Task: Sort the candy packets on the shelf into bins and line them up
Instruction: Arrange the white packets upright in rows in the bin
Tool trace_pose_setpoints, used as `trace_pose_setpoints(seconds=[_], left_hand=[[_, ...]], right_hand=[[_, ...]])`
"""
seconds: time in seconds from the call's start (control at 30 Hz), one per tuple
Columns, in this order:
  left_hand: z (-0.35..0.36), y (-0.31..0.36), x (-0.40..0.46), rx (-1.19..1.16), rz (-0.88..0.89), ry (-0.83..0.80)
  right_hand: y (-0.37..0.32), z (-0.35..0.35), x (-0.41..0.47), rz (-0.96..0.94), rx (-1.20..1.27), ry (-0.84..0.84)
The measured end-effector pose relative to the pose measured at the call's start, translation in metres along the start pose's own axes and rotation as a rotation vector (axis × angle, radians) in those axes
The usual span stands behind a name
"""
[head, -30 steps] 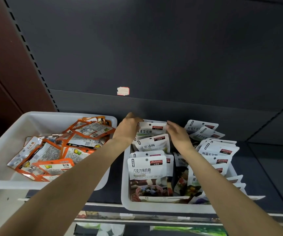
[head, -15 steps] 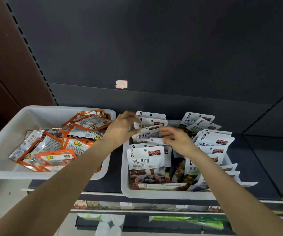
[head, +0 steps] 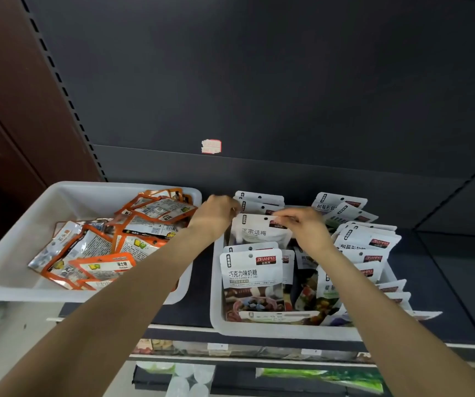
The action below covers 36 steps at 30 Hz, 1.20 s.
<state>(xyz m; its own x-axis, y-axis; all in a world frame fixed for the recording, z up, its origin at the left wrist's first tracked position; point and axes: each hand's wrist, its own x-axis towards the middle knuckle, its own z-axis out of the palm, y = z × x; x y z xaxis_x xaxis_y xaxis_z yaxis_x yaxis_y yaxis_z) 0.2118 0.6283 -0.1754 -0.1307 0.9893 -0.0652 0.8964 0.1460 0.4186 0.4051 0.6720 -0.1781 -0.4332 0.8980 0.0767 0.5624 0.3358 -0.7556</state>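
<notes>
We are lining up: left hand [head: 216, 217] and right hand [head: 302, 227] each pinch a top corner of one white packet [head: 256, 232] in the right bin [head: 216, 296]. Next, we judge, seat it upright behind the front row.

Sticker [head: 211, 146] print illegibly blurred

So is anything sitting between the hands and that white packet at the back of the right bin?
Nothing visible. The left hand and right hand are already at the top edge of the white packet, each at a corner, in the right bin. Other upright packets stand directly behind it.
</notes>
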Motion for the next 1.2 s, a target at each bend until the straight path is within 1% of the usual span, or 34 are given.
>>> trace_pose_setpoints(seconds=[0.07, 0.13, 0.17, 0.23, 0.27, 0.3, 0.33, 0.4, 0.47, 0.63, 0.73, 0.87, 0.93, 1.0, 1.2], left_hand=[[0.003, -0.006, 0.001, -0.122, -0.060, -0.025], [0.004, -0.012, -0.003, -0.238, -0.055, 0.039], [0.005, -0.012, -0.008, -0.249, -0.001, 0.117], [0.006, -0.009, -0.019, -0.195, 0.196, 0.296], [0.007, -0.006, -0.025, -0.141, 0.297, 0.314], [0.007, -0.001, -0.029, -0.082, 0.363, 0.256], [0.009, 0.003, -0.033, -0.010, 0.385, 0.149], [0.013, 0.008, -0.035, 0.147, 0.355, -0.047], [0.016, 0.010, -0.036, 0.223, 0.310, -0.128], [0.021, 0.001, -0.042, 0.341, 0.303, -0.143], [0.029, -0.008, -0.047, 0.387, 0.260, -0.128], [0.030, -0.005, -0.046, 0.393, 0.187, -0.121], [0.028, -0.004, -0.044, 0.428, 0.171, -0.138], [0.027, -0.007, -0.044, 0.457, 0.172, -0.149], [0.029, -0.006, -0.048, 0.453, 0.188, -0.142]], right_hand=[[0.000, 0.013, 0.000, 0.034, 0.036, -0.019], [0.003, 0.023, -0.001, 0.055, 0.006, -0.013], [0.004, 0.023, 0.000, 0.051, 0.003, 0.013], [0.005, 0.018, -0.002, 0.028, 0.031, 0.055], [0.006, 0.014, -0.004, 0.020, 0.037, 0.066], [0.008, 0.011, -0.006, 0.011, 0.022, 0.082], [0.009, 0.008, -0.009, 0.008, -0.007, 0.103], [0.011, 0.004, -0.016, 0.012, -0.042, 0.131], [0.010, 0.002, -0.023, 0.039, -0.045, 0.129], [0.016, 0.008, -0.038, 0.126, -0.026, 0.020], [0.013, 0.016, -0.036, 0.211, 0.061, -0.068], [0.013, 0.026, -0.028, 0.257, -0.075, -0.175], [0.016, 0.028, -0.026, 0.316, -0.093, -0.264], [0.019, 0.029, -0.026, 0.330, -0.101, -0.335], [0.023, 0.024, -0.029, 0.301, -0.118, -0.323]])
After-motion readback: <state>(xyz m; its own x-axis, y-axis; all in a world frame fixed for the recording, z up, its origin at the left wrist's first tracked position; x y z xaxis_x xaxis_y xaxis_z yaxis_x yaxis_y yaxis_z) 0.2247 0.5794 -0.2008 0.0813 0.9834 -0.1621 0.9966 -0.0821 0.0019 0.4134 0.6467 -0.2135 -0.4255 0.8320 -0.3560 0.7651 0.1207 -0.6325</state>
